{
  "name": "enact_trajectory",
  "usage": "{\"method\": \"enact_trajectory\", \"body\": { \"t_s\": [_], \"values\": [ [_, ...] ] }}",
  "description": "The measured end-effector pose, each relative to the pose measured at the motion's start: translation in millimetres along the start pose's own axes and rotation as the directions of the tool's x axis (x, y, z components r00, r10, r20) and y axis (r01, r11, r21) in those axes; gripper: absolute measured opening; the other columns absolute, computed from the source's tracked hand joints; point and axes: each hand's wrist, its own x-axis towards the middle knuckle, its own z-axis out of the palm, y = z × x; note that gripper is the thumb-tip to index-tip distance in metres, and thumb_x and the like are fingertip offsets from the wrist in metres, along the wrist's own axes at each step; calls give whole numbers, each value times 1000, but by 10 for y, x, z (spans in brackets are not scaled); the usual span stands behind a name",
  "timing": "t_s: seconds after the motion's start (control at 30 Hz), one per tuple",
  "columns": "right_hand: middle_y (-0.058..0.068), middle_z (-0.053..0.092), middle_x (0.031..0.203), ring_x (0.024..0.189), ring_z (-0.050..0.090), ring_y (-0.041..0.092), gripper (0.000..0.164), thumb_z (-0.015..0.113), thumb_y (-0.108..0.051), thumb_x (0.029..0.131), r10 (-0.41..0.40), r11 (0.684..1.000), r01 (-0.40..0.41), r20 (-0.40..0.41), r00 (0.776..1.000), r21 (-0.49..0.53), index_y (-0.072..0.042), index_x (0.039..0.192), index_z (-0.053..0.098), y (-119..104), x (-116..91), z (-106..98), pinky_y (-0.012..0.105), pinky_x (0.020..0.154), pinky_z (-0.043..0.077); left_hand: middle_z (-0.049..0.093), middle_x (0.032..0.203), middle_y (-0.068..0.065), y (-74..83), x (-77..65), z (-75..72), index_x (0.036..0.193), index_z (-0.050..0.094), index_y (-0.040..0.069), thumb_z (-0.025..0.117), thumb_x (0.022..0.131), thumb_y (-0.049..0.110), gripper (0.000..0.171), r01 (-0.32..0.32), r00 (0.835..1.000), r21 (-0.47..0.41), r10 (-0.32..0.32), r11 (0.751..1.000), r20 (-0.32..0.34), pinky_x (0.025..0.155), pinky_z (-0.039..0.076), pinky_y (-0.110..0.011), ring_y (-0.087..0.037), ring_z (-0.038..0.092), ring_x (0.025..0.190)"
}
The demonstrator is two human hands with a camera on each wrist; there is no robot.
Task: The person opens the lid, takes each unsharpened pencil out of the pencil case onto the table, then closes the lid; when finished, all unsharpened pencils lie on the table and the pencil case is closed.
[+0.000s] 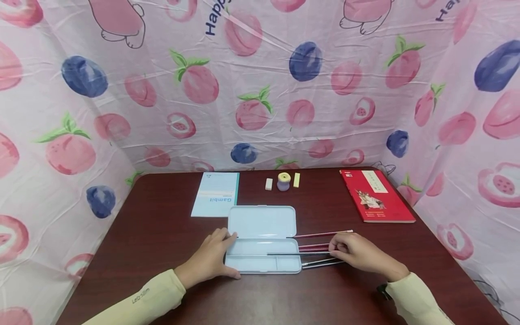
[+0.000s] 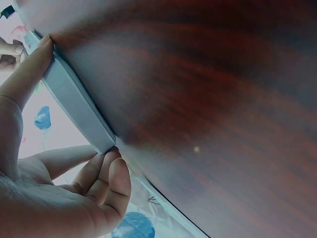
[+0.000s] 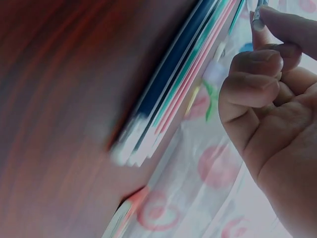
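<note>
A pale paint box (image 1: 262,221) lies on the table with its lid folded back, showing one long compartment and smaller ones in front. My left hand (image 1: 209,255) grips its left end, thumb at the front corner and fingers towards the hinge. In the left wrist view the box's side wall (image 2: 79,101) runs between thumb and fingers. Over the tray extends a slim dark paintbrush (image 1: 298,254), its right end pinched by my right hand (image 1: 357,253). Several other paintbrushes (image 1: 321,235), red and dark, lie right of the box, partly under that hand; their pale-tipped handles (image 3: 163,94) show in the right wrist view.
Behind the box on the left lies a pale blue notebook (image 1: 215,194). A white eraser (image 1: 269,184), a yellow-and-purple jar (image 1: 284,181) and a yellow strip (image 1: 296,180) stand at the back. A red book (image 1: 375,196) is at the back right. Printed cloth surrounds the table.
</note>
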Motion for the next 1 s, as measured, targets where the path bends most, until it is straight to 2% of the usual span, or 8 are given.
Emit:
{"method": "enact_trajectory", "body": {
  "t_s": [0.13,0.4,0.73,1.0],
  "values": [
    [-14,54,78,70,47,-4,7,78,-18,98,-8,1000,9,-21,1000,27,-17,97,71,108,-126,-58,21,62,43,59,119,-10,-1,-2,-1,149,58,-5,101,64,51,111,3,1000,4,-3,1000,-3,89,44,-38,-16,46,101],
    [-12,55,77,71,47,-6,11,75,-9,98,-93,992,98,-65,994,82,-18,96,69,341,-374,-126,22,59,42,59,118,-9,-5,-2,10,150,57,-4,101,64,51,111,5,1000,1,-5,1000,-2,89,43,-37,-16,45,101],
    [-14,55,77,71,48,-6,13,78,-7,95,-99,989,108,-84,991,105,-17,96,69,586,-623,-178,22,58,43,59,117,-9,1,-2,9,149,58,-4,101,64,51,111,-4,1000,10,4,1000,-8,88,43,-37,-15,45,100],
    [-13,55,76,70,47,-6,15,78,-5,95,-104,988,113,-88,991,104,-18,96,71,678,-715,-223,22,55,41,59,117,-9,8,-5,6,149,58,-5,101,63,50,111,-1,1000,3,1,1000,-9,90,44,-38,-16,45,101]
  ]
}}
